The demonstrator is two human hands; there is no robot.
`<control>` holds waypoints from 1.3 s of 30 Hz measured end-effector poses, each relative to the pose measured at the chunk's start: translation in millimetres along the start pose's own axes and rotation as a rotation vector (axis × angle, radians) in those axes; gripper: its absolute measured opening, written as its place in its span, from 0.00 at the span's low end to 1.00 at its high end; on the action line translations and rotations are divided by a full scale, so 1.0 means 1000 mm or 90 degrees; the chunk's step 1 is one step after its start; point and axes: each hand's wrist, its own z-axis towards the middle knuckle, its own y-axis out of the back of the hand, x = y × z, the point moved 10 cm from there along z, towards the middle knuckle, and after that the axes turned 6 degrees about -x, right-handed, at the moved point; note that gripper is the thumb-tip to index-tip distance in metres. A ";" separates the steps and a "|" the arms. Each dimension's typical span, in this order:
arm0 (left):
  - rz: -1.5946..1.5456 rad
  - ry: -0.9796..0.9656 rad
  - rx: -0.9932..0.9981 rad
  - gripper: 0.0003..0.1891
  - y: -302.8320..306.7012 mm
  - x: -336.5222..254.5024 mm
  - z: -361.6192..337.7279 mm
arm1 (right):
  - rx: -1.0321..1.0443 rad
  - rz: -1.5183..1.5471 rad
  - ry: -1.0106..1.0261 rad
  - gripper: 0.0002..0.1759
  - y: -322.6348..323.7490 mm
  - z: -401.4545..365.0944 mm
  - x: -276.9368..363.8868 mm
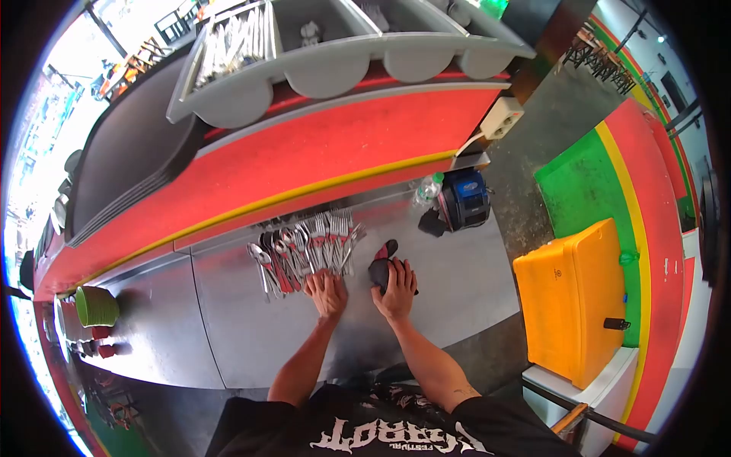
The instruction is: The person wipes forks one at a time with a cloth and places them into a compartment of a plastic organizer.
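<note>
A spread of spoons and forks lies in a row on the steel counter in front of me. My left hand is at the lower ends of the fork handles, its bent fingers closed over them; the fingertips are partly hidden. To the right of the cutlery, a crumpled dark cloth with a red part rests on the counter. Over its lower part lies my right hand, with the fingers curled round it.
A clear bottle with a green cap stands by a blue and black bag-like object at the back right. Above the red ledge sits a grey cutlery tray. Green baskets are at the left, a yellow box at the right.
</note>
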 end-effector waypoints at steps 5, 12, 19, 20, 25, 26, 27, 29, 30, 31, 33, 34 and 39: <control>-0.198 0.064 0.084 0.08 0.017 -0.029 -0.054 | -0.086 0.132 -0.029 0.32 0.009 -0.009 -0.019; -0.218 0.378 0.307 0.16 0.028 -0.014 -0.154 | -0.211 0.318 -0.076 0.27 0.052 -0.038 -0.018; -0.318 0.296 0.364 0.17 0.020 0.014 -0.175 | 0.104 0.324 0.197 0.23 0.070 -0.129 0.067; -0.331 0.299 0.360 0.18 0.017 0.017 -0.177 | 0.102 0.326 0.186 0.23 0.068 -0.129 0.065; -0.433 0.364 0.397 0.20 0.018 0.010 -0.181 | 0.092 0.245 0.229 0.23 0.057 -0.104 0.053; -0.430 0.373 0.397 0.20 0.016 0.010 -0.182 | 0.078 0.228 0.229 0.24 0.054 -0.095 0.046; -0.426 0.383 0.399 0.20 0.015 0.010 -0.185 | 0.065 0.209 0.227 0.24 0.051 -0.089 0.039; -0.444 0.381 0.374 0.20 0.020 0.007 -0.182 | 0.036 0.176 0.234 0.24 0.048 -0.075 0.029; -0.454 0.379 0.360 0.20 0.023 0.005 -0.179 | 0.021 0.160 0.239 0.24 0.047 -0.067 0.025; -0.453 0.394 0.362 0.20 0.023 0.006 -0.181 | 0.003 0.156 0.211 0.24 0.046 -0.058 0.016; -0.453 0.427 0.360 0.20 0.024 0.007 -0.184 | -0.032 0.147 0.160 0.24 0.043 -0.039 0.001; -0.456 0.433 0.361 0.20 0.024 0.008 -0.186 | -0.032 0.140 0.129 0.23 0.041 -0.029 -0.008; -0.541 0.456 0.423 0.19 0.019 0.004 -0.188 | -0.138 0.341 -0.091 0.21 0.036 0.018 -0.065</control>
